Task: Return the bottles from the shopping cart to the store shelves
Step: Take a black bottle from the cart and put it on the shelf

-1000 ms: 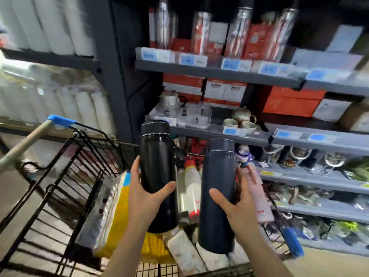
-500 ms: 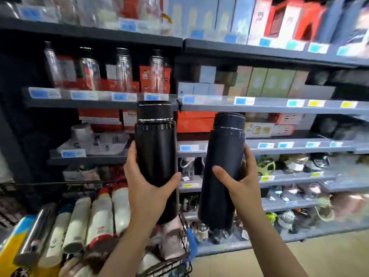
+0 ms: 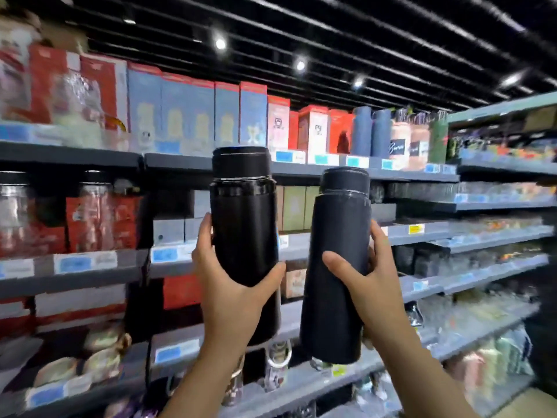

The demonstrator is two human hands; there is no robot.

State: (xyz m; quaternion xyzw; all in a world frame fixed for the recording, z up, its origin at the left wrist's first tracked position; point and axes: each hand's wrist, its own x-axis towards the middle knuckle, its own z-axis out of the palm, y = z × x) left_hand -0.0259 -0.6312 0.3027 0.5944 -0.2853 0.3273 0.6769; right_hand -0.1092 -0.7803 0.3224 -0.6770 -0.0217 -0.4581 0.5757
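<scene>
Left hand [image 3: 232, 285]: wrapped round the lower half of the black flask [image 3: 244, 236], thumb across the front, fingers behind; flask clamped, upright, raised in front of the shelves.
Right hand [image 3: 361, 285]: wrapped round the middle of the navy flask [image 3: 334, 267], thumb across the front, fingers curling round the right side; flask clamped, tilted slightly, top leaning right.
Flasks: side by side, near each other, not touching; both capped; the black one held a little higher.
Top shelf [image 3: 301, 165]: beyond the flask tops; boxed goods in a row, blue boxes [image 3: 193, 113] left of centre, red and white boxes [image 3: 313, 128] to the right, then two blue bottles [image 3: 370, 131] standing together.
Middle shelves [image 3: 90, 268]: clear bottles [image 3: 96, 212] before red packaging at left, blurred.
Price tags [image 3: 164, 254]: blue and white, along shelf edges.
Ceiling [image 3: 361, 40]: dark slats with round spotlights [image 3: 220, 43].
</scene>
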